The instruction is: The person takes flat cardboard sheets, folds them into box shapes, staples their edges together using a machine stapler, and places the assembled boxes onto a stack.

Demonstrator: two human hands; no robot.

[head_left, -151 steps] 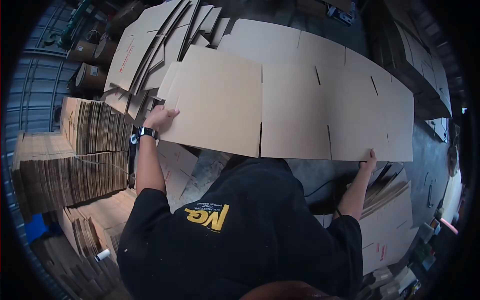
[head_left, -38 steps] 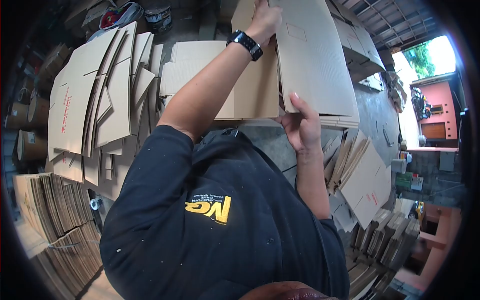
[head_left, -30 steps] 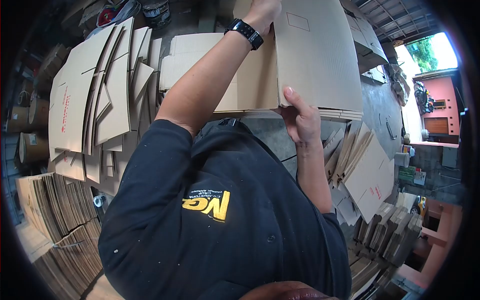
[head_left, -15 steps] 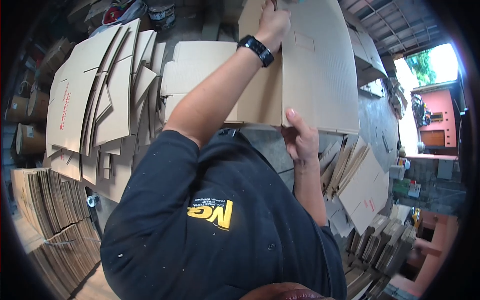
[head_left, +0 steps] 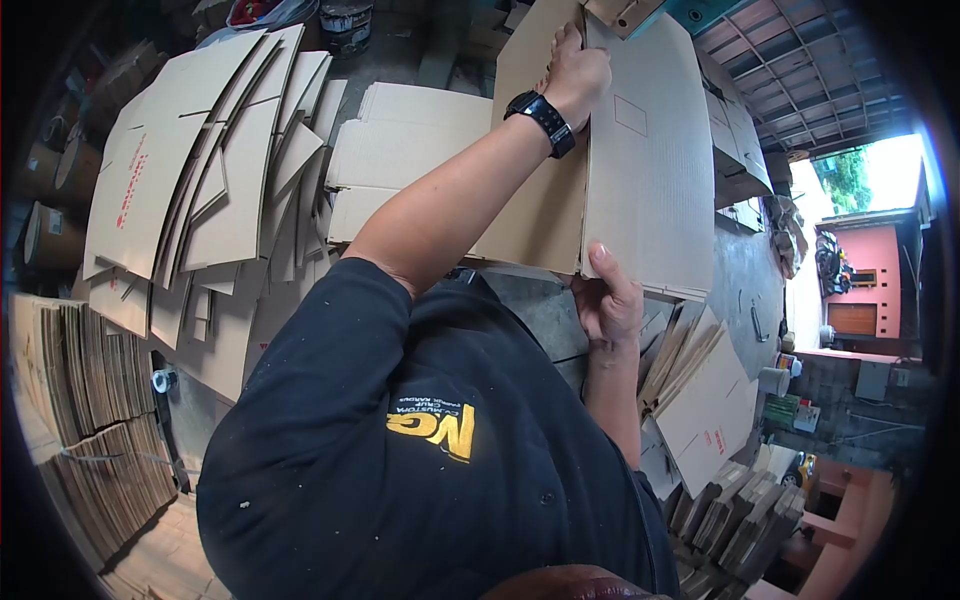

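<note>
My left hand (head_left: 578,78), with a black watch on the wrist, is at the far end of a folded brown cardboard sheet (head_left: 650,190), its fingers closed at the fold between two panels. Nearer my body, my right hand (head_left: 608,300) pinches the sheet's near corner, thumb on top and the other fingers partly hidden beneath. A small rectangle is printed on the right panel. The left panel (head_left: 530,215) lies under my left forearm. Just beyond my left hand, a teal machine part (head_left: 690,14) reaches over the sheet's far end.
Leaning cardboard sheets (head_left: 165,150) with red print stand at the left. Flat sheets (head_left: 400,135) lie beside the folded one. Bundled cardboard (head_left: 90,390) sits lower left, more sheets (head_left: 705,400) lower right. A bright opening (head_left: 885,180) is at the far right.
The sheet, earlier held spread out flat between both hands, is now folded. Lately, hands and sheet have shifted slightly right and down in view, and more of the teal machine part shows.
</note>
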